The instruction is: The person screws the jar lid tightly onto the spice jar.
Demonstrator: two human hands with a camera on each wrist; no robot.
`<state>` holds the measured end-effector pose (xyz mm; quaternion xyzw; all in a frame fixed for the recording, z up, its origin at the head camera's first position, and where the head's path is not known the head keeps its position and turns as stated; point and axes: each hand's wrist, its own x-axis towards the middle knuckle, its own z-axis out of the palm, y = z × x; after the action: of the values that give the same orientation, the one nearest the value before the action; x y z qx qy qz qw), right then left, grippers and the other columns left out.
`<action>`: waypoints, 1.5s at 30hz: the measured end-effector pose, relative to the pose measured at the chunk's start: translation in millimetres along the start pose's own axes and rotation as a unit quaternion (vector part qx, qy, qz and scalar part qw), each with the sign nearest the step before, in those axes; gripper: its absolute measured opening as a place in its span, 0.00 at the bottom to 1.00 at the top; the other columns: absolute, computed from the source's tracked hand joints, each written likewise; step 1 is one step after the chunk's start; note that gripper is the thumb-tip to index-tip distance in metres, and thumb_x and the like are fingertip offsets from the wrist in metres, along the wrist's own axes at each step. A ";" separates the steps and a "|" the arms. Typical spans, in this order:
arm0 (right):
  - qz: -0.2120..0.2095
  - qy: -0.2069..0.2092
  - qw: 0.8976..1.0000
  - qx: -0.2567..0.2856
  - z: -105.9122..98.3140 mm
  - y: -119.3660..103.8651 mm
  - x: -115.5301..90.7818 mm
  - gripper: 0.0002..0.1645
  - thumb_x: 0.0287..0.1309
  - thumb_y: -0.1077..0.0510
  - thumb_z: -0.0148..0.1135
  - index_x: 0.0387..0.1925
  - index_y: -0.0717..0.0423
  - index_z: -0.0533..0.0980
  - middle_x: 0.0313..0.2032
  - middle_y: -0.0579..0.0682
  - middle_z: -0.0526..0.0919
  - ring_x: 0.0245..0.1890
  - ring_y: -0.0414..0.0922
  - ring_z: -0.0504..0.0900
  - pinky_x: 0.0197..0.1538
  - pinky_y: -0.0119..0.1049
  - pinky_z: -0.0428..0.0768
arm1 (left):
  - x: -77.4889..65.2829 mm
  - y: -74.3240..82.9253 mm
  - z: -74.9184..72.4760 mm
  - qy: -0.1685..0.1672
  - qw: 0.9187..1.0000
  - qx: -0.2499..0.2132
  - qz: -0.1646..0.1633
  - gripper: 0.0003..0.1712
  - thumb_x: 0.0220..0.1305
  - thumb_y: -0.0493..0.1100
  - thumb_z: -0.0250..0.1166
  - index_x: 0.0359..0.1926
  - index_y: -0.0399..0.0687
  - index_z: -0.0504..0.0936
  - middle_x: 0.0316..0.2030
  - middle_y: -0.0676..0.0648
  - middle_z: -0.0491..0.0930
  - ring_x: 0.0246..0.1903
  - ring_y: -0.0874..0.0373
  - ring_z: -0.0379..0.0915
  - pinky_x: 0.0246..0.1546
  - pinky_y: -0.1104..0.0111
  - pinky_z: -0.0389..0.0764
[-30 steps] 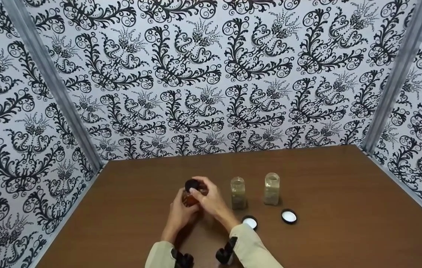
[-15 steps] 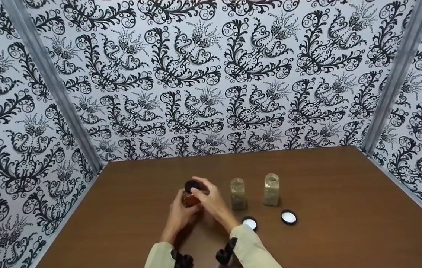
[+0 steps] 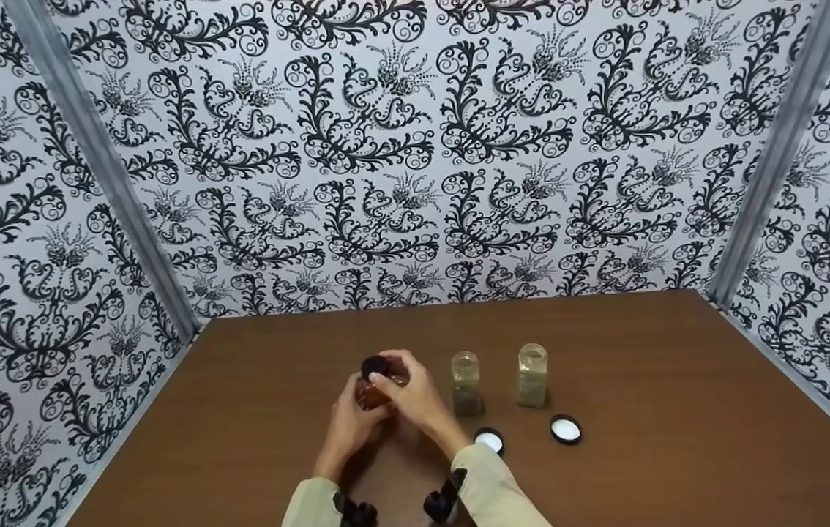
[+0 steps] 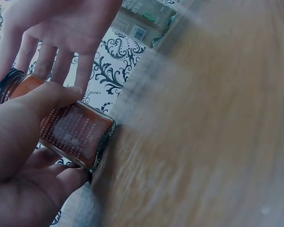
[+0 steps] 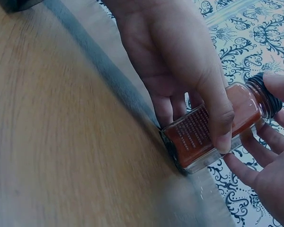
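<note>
A square glass spice jar [image 3: 373, 396] of orange-red powder stands between both hands, its black screw cap [image 3: 374, 367] on the neck. The left hand [image 3: 350, 426] grips the jar's body, thumb lying across the printed side in the left wrist view. With thumb and fingers, the right hand [image 3: 419, 395] holds the cap; its thumb [image 5: 276, 86] presses the cap's edge in the right wrist view. The jar's base [image 5: 174, 153] meets the wooden table top. Part of the jar is hidden behind the fingers.
Right of the hands stand two uncapped glass jars, a nearer one [image 3: 466, 388] and a farther one [image 3: 532, 380], both with greyish-green contents. Two black caps lie white side up before them, one [image 3: 490, 442] near the right forearm, another [image 3: 566, 430] farther right. Patterned walls [image 3: 386, 183] enclose the table.
</note>
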<state>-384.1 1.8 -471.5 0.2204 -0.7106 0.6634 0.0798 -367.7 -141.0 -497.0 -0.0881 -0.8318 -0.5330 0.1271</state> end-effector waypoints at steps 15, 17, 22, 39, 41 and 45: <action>-0.020 -0.010 0.999 -0.026 2.7 1.1 -1.9 0.22 0.65 0.59 0.64 0.59 0.57 0.74 0.56 0.61 0.82 0.59 0.56 0.80 0.64 0.52 0.76 | -4.1 -1.3 -1.7 -0.006 1.000 -0.004 -0.002 0.35 0.57 0.38 0.74 0.64 0.41 0.70 0.60 0.33 0.78 0.61 0.38 0.75 0.60 0.49 0.78; -0.022 -0.007 1.000 -0.018 3.4 2.0 -2.6 0.22 0.64 0.60 0.65 0.58 0.57 0.73 0.55 0.60 0.82 0.58 0.56 0.80 0.63 0.51 0.77 | -5.0 -1.4 -2.0 -0.008 1.000 -0.009 -0.003 0.35 0.58 0.39 0.74 0.64 0.40 0.70 0.60 0.33 0.78 0.61 0.38 0.75 0.60 0.50 0.78; -0.014 -0.012 0.999 -0.033 3.2 0.6 -1.8 0.26 0.65 0.57 0.65 0.62 0.56 0.72 0.57 0.62 0.81 0.59 0.57 0.80 0.63 0.53 0.77 | -5.1 0.2 -2.4 -0.007 1.000 -0.020 -0.009 0.36 0.57 0.39 0.74 0.65 0.39 0.69 0.61 0.31 0.77 0.60 0.39 0.76 0.58 0.51 0.80; -0.003 0.000 0.999 -0.051 6.3 -1.8 -1.5 0.22 0.64 0.53 0.66 0.57 0.52 0.74 0.54 0.60 0.82 0.56 0.55 0.80 0.61 0.53 0.77 | -4.6 -0.5 -2.4 0.002 1.000 -0.012 0.008 0.36 0.57 0.40 0.75 0.64 0.39 0.70 0.61 0.31 0.77 0.60 0.38 0.76 0.58 0.50 0.79; 0.001 -0.001 0.999 -0.046 6.4 -1.7 -1.6 0.23 0.64 0.52 0.67 0.58 0.53 0.73 0.55 0.60 0.82 0.56 0.55 0.81 0.62 0.53 0.77 | -4.1 -1.4 -2.2 0.001 1.000 -0.011 0.016 0.37 0.57 0.40 0.75 0.64 0.38 0.70 0.61 0.31 0.77 0.60 0.37 0.76 0.58 0.49 0.79; 0.009 -0.004 0.998 -0.060 5.1 -2.1 -2.1 0.27 0.66 0.49 0.64 0.64 0.50 0.72 0.60 0.61 0.79 0.61 0.57 0.78 0.65 0.55 0.74 | -4.0 -2.1 -2.2 0.000 0.999 -0.014 0.036 0.36 0.56 0.39 0.75 0.64 0.37 0.70 0.60 0.30 0.78 0.59 0.37 0.77 0.58 0.49 0.79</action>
<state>-380.4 -2.8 -471.0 0.2114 -0.7517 0.6190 0.0839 -364.2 -143.9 -499.1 -0.1197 -0.8206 -0.5397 0.1446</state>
